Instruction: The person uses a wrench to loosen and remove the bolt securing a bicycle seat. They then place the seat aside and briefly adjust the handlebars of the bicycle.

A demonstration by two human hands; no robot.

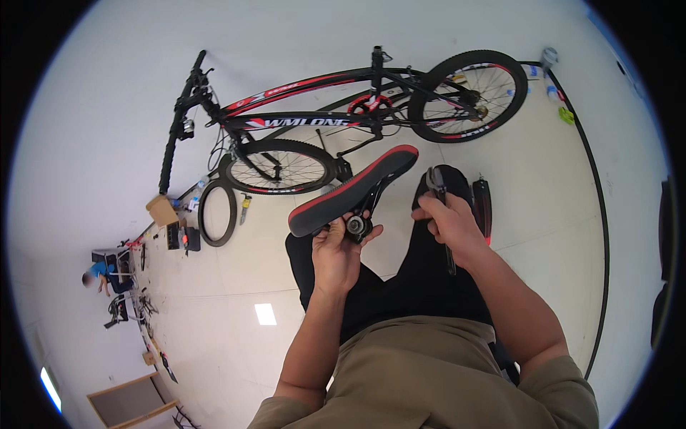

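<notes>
I hold a black bike saddle with a red edge (355, 189) in front of me, above my lap. It is tipped up, with its wide end high on the right and its nose low on the left. My left hand (336, 250) holds it from below. My fingers are curled tight around the metal clamp with the round bolt (355, 226) under the seat.

My right hand (450, 225) is just beside it, a little to the right. Its fingers are closed around a long metal wrench with a dark handle (441, 214). The tool's head points up, near the wide end of the saddle. It does not touch the clamp yet.

I think the good way to do this step is to keep my left hand very still. Then the bolt does not wobble. I should bring the tool head down to the bolt slowly and set it on straight. If it sits crooked, I think it could slip off and hit my fingers.

Beyond my hands, a black and red bicycle (343, 107) lies on its side on the pale floor (557, 214). It has no seat on it. A loose black tyre (216, 212) lies near its front wheel. Far off on the left, another person (100, 275) sits among small parts.
</notes>
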